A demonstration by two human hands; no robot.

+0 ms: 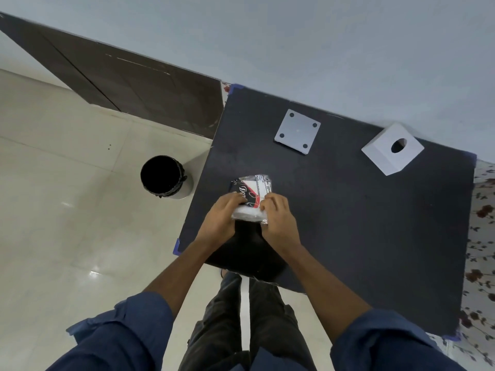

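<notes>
A plastic-wrapped pack [253, 190] with a black, red and white print lies on the black table top [348, 223] near its left side. My left hand [223, 216] grips the pack's near left edge, fingers curled over the top. On the near right edge, my right hand [277, 218] pinches the clear wrapper with curled fingers. The white near end of the pack shows between the two hands.
A white square plate [297, 131] with dark corner dots lies at the back of the table. A white cube box [392, 148] with a round hole stands at the back right. A black-lined bin [164, 176] stands on the tiled floor left of the table.
</notes>
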